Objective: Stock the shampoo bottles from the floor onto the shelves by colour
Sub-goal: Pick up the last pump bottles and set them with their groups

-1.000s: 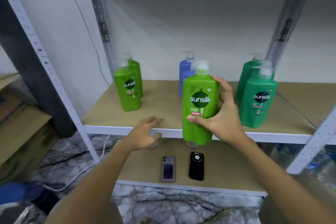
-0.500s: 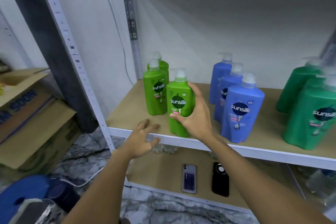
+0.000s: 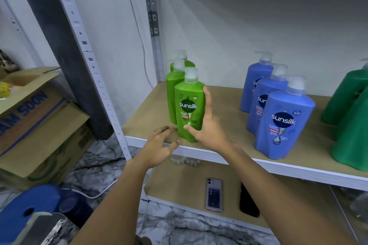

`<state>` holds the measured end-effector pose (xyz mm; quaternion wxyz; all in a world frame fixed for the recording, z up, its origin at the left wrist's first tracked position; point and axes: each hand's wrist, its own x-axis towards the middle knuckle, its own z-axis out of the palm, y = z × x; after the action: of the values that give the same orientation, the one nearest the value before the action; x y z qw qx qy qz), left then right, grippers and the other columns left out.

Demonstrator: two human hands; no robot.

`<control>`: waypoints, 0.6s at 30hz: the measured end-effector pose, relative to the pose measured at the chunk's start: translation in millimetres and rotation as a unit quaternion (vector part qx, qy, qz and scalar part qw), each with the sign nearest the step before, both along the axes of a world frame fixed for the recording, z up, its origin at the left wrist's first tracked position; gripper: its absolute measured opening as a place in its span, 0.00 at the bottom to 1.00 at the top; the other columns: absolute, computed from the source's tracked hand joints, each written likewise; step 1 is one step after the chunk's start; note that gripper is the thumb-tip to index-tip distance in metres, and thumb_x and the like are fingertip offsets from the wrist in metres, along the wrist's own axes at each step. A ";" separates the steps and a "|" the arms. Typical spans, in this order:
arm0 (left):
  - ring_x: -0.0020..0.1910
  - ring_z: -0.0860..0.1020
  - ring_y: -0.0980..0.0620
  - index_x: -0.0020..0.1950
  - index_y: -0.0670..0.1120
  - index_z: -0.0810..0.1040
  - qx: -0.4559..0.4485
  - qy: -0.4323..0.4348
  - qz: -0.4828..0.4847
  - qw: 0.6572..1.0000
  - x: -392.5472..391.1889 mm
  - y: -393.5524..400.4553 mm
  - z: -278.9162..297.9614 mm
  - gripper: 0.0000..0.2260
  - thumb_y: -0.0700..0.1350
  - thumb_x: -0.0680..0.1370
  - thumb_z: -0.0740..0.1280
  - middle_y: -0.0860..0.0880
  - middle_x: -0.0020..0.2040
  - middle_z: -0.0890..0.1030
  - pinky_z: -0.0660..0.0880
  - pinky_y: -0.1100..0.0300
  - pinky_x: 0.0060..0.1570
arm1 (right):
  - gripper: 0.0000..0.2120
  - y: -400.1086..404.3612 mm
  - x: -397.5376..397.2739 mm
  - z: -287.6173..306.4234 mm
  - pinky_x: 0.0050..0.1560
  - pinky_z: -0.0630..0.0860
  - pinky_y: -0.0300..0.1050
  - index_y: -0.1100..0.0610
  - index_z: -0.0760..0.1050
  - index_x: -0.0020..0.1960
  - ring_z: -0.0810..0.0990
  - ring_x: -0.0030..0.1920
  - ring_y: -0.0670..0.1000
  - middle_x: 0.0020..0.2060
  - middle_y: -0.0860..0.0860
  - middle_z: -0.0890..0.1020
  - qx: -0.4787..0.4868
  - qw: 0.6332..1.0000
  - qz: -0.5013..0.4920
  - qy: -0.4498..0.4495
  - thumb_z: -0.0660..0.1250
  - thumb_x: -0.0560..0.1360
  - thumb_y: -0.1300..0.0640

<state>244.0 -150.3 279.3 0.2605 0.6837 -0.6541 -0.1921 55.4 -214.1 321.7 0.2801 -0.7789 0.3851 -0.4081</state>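
- The right hand point(image 3: 209, 129) is seen against the right side of the light green shampoo bottle point(image 3: 190, 105): the fingers are laid nearly straight up the bottle's side and the thumb is stretched across the low front of it, so the bottle is touched by a wide-spread hand rather than wrapped tightly.
- The left hand point(image 3: 159, 145) is held with relaxed, slightly spread fingers at the near edge of the upper shelf point(image 3: 229, 155), just left of the bottle's foot; nothing is held in it, and whether the fingertips touch the board cannot be told.
- The light green shampoo bottle is stood upright on the shelf near its front edge, with the "sunsilk" label turned to the viewer and a pale pump cap on top.
- Two more light green bottles point(image 3: 172, 93) are lined up just behind it, toward the far left corner.
- Three blue shampoo bottles point(image 3: 282, 121) are ranged in a row to the right, well apart from the light green ones.
- Dark green bottles point(image 3: 350, 103) are seen at the far right, partly cut off by the frame.
- On the lower shelf a phone point(image 3: 213, 195) is laid flat, with a black device point(image 3: 249, 201) just beside it on the right.
- A cardboard box point(image 3: 39, 125) is stood on the floor to the left.
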 end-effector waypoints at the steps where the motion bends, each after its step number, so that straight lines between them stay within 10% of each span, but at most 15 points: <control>1: 0.76 0.62 0.47 0.74 0.53 0.72 0.004 0.002 0.004 1.000 -0.2 0.5 0.1 0.30 0.61 0.73 0.60 0.46 0.75 0.69 0.53 0.65 0.68 | 0.61 -0.5 1.0 -0.7 0.55 0.68 0.30 0.28 0.31 0.74 0.80 0.61 0.50 0.70 0.47 0.76 -0.001 1.000 0.001 0.002 0.77 0.71 0.59; 18: 0.72 0.68 0.48 0.76 0.47 0.69 0.032 0.038 0.030 0.998 -25.1 23.8 19.4 0.24 0.53 0.81 0.66 0.47 0.72 0.71 0.64 0.56 0.72 | 0.46 20.8 -24.5 19.8 0.64 0.74 0.47 0.30 0.36 0.78 0.82 0.60 0.59 0.67 0.48 0.80 0.041 0.996 0.007 0.078 0.68 0.80 0.53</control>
<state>219.0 -126.5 298.7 0.2692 0.7031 -0.6164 -0.2307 30.9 -193.3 341.5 0.2844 -0.7987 0.4166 -0.3280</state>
